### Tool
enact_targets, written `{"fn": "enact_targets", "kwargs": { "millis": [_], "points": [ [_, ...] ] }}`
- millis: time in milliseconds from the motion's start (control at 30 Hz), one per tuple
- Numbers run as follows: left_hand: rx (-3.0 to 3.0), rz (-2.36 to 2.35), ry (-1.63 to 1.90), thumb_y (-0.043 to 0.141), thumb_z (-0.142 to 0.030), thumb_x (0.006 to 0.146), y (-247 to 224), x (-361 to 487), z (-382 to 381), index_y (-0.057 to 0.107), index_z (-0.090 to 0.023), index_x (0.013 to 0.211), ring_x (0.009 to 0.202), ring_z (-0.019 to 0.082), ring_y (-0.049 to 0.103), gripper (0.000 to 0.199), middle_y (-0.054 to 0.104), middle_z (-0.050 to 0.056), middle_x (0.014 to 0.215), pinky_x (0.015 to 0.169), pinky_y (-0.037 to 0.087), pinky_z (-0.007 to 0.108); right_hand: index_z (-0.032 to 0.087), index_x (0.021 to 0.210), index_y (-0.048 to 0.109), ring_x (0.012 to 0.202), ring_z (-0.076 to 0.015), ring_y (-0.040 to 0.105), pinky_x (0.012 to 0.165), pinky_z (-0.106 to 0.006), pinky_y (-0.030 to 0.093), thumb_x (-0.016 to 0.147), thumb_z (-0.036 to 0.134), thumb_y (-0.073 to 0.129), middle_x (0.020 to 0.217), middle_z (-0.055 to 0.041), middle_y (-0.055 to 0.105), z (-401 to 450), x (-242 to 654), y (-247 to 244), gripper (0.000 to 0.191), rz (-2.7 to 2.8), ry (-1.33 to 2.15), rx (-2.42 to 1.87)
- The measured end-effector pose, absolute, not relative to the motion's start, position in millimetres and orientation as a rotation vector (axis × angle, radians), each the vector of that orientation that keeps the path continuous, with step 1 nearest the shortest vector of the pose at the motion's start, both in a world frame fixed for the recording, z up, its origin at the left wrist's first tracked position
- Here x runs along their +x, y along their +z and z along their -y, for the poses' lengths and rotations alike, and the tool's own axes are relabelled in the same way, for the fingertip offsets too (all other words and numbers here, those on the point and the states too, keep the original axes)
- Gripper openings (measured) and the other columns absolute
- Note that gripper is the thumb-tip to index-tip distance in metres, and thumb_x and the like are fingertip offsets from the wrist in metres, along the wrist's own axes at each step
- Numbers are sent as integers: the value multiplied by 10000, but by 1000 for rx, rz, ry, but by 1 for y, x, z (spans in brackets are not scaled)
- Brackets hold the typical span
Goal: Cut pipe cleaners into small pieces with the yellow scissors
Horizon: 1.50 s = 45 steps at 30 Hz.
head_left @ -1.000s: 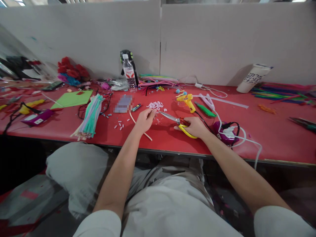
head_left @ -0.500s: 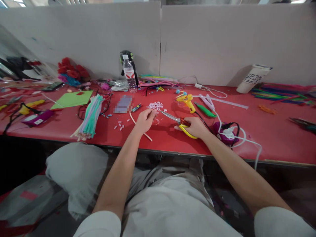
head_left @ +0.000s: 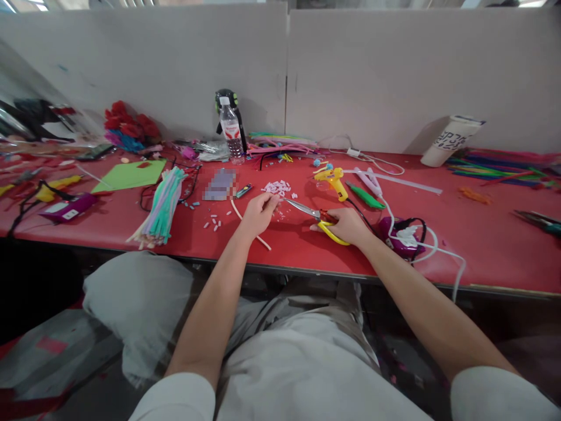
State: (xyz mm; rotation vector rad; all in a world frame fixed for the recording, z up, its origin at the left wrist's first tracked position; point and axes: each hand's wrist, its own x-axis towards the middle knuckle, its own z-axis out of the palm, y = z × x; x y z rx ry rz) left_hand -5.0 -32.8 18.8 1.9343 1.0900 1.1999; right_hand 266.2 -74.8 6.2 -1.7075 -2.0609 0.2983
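Right grip (head_left: 348, 224) holds the scissors (head_left: 316, 214), barely moved since a second ago.

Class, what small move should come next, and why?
Perhaps ease the yellow-handled scissors nearer the left hand: the right hand grips them, they point toward the pinched left fingers without reaching them, and small pink pieces lie just beyond. What those fingers hold is unclear.

Scissors (head_left: 315, 214), silver-bladed with yellow-and-red handles, sit slanted to the near right of the small pink pieces (head_left: 280, 187), blades nearly together, tips pointing left, just beside this loose heap.
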Motion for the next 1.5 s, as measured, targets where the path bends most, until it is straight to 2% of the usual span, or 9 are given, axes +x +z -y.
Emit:
{"fn": "enact_targets", "kwargs": {
  "millis": [167, 367, 567, 833, 1000, 1100, 1267, 1500],
  "points": [
    [1977, -1124, 1167, 446, -467, 958, 23, -5, 37, 624, -155, 848, 678, 139, 584, 376, 651, 47, 768, 639, 453, 258, 196, 552, 424, 532, -105, 318, 509, -280, 213, 672, 785, 609, 522, 22, 402, 75, 266, 7, 629, 2027, 326, -1692],
    [2255, -1442, 897, 443, -459, 940, 60, -49, 51, 624, -172, 714, 660, 160, 575, 407, 649, 34, 694, 626, 396, 272, 201, 566, 420, 529, -104, 325, 510, -276, 211, 677, 759, 622, 525, 27, 405, 77, 266, 8, 604, 2032, 319, -1680],
    [1872, -1898, 667, 399, -583, 900, 67, -105, 51, 635, -185, 635, 492, 177, 547, 533, 575, 34, 503, 530, 378, 280, 204, 565, 393, 520, -103, 333, 510, -275, 218, 670, 712, 662, 521, 32, 412, 79, 264, 12, 585, 2022, 342, -1702],
    [1988, -1971, 877, 482, -471, 880, 53, -94, 35, 665, -178, 752, 669, 200, 609, 369, 663, 50, 696, 658, 428, 295, 205, 574, 405, 522, -108, 361, 520, -271, 236, 680, 707, 652, 528, 27, 437, 79, 263, 13, 569, 2024, 335, -1701],
    [2184, -1659, 853, 524, -254, 858, 33, -47, 4, 649, -197, 903, 875, 203, 634, 145, 706, 73, 942, 830, 473, 318, 206, 571, 418, 528, -115, 370, 521, -277, 230, 689, 725, 627, 540, 15, 461, 77, 263, 10, 572, 2006, 301, -1724],
    [2256, -1737, 752, 550, -168, 824, 26, -25, -18, 648, -194, 959, 971, 231, 624, 169, 682, 106, 1021, 891, 473, 359, 209, 589, 456, 530, -124, 384, 520, -277, 236, 699, 724, 615, 546, 9, 479, 76, 263, 9, 549, 2013, 303, -1727],
    [2262, -1938, 562, 536, -161, 834, 26, -12, -38, 657, -201, 1036, 1072, 284, 583, 238, 631, 141, 1131, 933, 455, 419, 212, 608, 488, 535, -131, 406, 525, -278, 242, 705, 719, 613, 559, 4, 504, 75, 264, 9, 530, 2022, 307, -1723],
    [2356, -1893, 494, 510, -129, 829, 20, -13, -41, 669, -198, 1039, 1094, 317, 565, 272, 618, 151, 1106, 965, 432, 455, 207, 600, 474, 522, -124, 396, 525, -281, 222, 712, 736, 597, 546, 3, 501, 75, 263, 9, 555, 2041, 290, -1735]
  ]
}}
